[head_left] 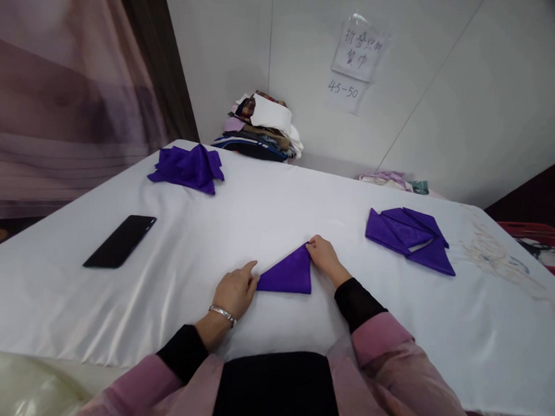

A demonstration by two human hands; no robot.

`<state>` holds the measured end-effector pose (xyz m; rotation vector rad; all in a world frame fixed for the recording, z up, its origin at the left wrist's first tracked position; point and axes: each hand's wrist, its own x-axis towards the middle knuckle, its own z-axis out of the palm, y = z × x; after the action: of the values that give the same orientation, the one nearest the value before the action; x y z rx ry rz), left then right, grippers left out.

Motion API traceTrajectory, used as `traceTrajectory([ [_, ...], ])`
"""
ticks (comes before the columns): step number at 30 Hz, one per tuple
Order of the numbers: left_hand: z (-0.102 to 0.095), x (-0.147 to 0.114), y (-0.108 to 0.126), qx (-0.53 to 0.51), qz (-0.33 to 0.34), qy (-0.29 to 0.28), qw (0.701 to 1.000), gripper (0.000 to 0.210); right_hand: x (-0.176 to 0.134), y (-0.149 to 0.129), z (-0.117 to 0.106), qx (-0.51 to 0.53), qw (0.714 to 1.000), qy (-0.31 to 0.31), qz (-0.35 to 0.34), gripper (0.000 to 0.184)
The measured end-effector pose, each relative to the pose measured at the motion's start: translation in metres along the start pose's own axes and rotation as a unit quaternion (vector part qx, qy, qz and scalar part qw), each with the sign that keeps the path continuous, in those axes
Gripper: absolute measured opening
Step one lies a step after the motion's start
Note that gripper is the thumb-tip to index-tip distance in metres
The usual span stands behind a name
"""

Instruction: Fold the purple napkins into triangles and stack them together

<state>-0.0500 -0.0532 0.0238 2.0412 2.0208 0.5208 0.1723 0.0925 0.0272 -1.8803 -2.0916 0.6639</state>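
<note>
A purple napkin (289, 273), folded into a flat triangle, lies on the white tablecloth in front of me. Its upper right corner is pinched between the fingertips of my right hand (324, 255). At the pointed left corner is my left hand (236, 291), with a silver bracelet at the wrist; its index finger sticks out while the thumb side grips the corner. The fingers underneath are partly hidden. Off to the right lie several folded purple napkins (394, 232). A loose heap of purple napkins (188, 167) sits at the far left of the table.
A black phone (120, 241) lies flat on the left of the white-covered table (278, 195). Beyond the far edge is a stack of folded clothes (261, 128), with more cloth (388, 179) farther right. Paper signs (357, 52) hang on the wall. A red basket (545, 242) stands past the right edge.
</note>
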Motion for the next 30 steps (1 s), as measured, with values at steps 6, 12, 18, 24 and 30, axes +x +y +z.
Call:
traceTrajectory([
  [6,-0.006,-0.011,-0.015,0.009,-0.029,0.005,1.0,0.033,0.002,0.003,0.001,-0.001,1.0,-0.009,-0.009,0.022],
  [12,-0.02,0.004,0.0,-0.034,0.027,0.075,0.996,0.032,0.005,0.005,0.004,0.014,1.0,-0.009,-0.009,0.017],
  [18,0.001,0.034,0.049,-0.011,0.247,-0.034,0.968,0.051,0.007,0.005,0.002,0.053,0.998,-0.036,-0.003,0.013],
  [24,0.031,0.038,0.05,0.036,0.248,-0.122,0.96,0.071,0.01,0.001,-0.011,0.067,0.995,-0.071,-0.001,0.009],
  [30,0.033,0.039,0.043,0.058,0.256,-0.106,0.959,0.07,-0.02,-0.022,-0.012,0.022,0.993,0.069,-0.09,0.02],
])
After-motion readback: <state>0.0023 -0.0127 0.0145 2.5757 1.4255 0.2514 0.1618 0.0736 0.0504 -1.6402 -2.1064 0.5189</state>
